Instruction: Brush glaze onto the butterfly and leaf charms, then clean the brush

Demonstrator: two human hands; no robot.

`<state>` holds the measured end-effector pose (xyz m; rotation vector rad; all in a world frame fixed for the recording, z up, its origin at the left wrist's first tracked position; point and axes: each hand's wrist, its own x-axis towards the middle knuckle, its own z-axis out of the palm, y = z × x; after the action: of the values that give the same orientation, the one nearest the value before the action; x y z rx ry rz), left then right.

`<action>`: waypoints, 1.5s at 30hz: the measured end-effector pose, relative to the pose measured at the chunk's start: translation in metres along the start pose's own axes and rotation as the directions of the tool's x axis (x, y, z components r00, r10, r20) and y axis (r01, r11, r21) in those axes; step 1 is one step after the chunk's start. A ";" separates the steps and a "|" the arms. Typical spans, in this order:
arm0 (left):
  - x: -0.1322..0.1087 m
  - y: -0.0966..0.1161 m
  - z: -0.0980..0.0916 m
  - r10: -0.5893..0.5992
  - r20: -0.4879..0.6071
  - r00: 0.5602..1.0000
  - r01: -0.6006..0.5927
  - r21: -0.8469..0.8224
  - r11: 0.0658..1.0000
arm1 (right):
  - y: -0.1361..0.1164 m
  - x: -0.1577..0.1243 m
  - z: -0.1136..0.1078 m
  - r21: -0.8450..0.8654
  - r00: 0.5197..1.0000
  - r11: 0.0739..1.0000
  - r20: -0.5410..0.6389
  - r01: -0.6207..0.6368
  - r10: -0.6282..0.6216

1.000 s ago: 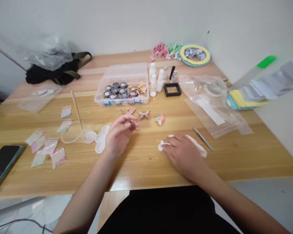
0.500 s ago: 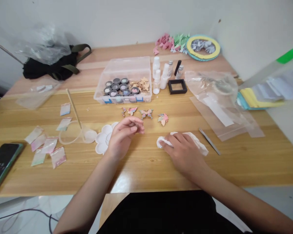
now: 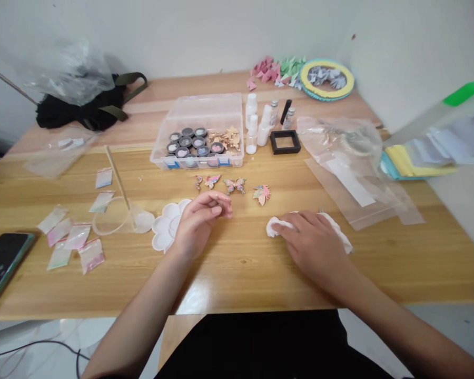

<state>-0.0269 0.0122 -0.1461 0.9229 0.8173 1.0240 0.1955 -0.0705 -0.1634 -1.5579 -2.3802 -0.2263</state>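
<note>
My right hand [image 3: 319, 247] presses a crumpled white tissue [image 3: 278, 226] against the wooden table, its fingers closed over the middle of it. The tissue's other end sticks out on the right and covers most of the tweezers. My left hand [image 3: 199, 221] is raised above the table with fingers loosely curled and nothing in it; its fingertips look shiny. Beside it is a white flower-shaped palette [image 3: 164, 229], partly hidden by the hand. Just beyond lie a colored butterfly charm [image 3: 234, 185], a wing-shaped charm [image 3: 212, 181] and a pink leaf-like charm [image 3: 262, 195].
A clear plastic box [image 3: 197, 113] holds small black pots and gold pieces. White bottles [image 3: 264, 126] and a black frame [image 3: 285, 142] stand beside it. Leftward are a plastic cup [image 3: 112, 218] with a stick, powder sachets [image 3: 78, 236] and a phone [image 3: 6, 268]. Plastic bags [image 3: 359, 184] lie right.
My right hand has slid the tissue to the right across the table, over the tweezers. My left hand has stayed almost still.
</note>
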 end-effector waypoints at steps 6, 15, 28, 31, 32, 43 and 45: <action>0.001 0.001 0.001 -0.003 -0.013 1.000 0.003 0.005 1.000 | -0.006 0.010 0.011 -0.014 0.998 0.999 0.040 0.044 -0.044; 0.001 -0.001 0.000 0.003 -0.012 1.000 -0.003 -0.002 1.000 | 0.013 0.015 0.001 0.168 0.994 0.985 0.110 -0.041 0.023; 0.001 -0.003 0.000 0.008 0.017 1.000 -0.008 -0.011 1.000 | 0.013 0.018 -0.007 0.375 0.950 0.881 0.229 -0.289 0.215; 0.001 -0.004 -0.001 0.005 0.023 1.000 -0.005 -0.009 1.000 | 0.006 0.018 0.002 0.269 0.960 0.939 0.234 -0.216 0.154; 0.001 -0.004 -0.001 0.005 0.025 1.000 -0.005 -0.008 1.000 | 0.003 0.019 0.003 0.241 0.961 0.949 0.236 -0.201 0.144; 0.001 -0.004 0.000 0.002 0.040 0.999 -0.002 -0.001 1.000 | -0.007 0.024 0.015 0.088 0.986 0.993 0.154 -0.081 0.067; 0.000 -0.004 0.001 -0.003 0.044 0.999 0.003 0.003 1.000 | -0.007 0.024 0.018 0.074 0.988 0.995 0.144 -0.069 0.057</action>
<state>-0.0246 0.0115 -0.1496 0.9432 0.7833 0.9966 0.1774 -0.0470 -0.1723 -1.6604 -2.4084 -0.0077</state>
